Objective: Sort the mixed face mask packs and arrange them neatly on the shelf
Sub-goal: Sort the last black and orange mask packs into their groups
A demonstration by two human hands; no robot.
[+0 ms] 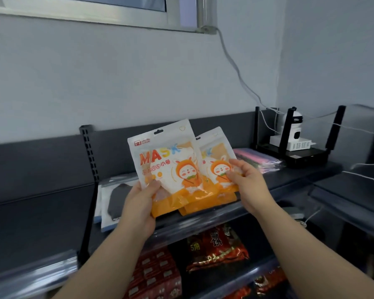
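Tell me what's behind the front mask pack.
A second orange mask pack, fanned right, pinched by the right hand. The front pack covers its left part; more may hide there.

A pale grey-blue wall (117,72) fills the upper half of the frame, and it meets a second wall (333,50) in a corner at the right. At the upper left sits a window (95,11) with a grey metal frame. From its lower right corner a thin cable (231,61) hangs down the wall toward the right. Below stands a dark shelf (311,175) unit with a dark back panel (41,160) and a slotted upright (89,152). At the right end of the top board rest a black router (300,156) with raised antennas and a white camera (294,128). Red snack packets (216,247) fill the lower board. The light is soft, even and bluish.
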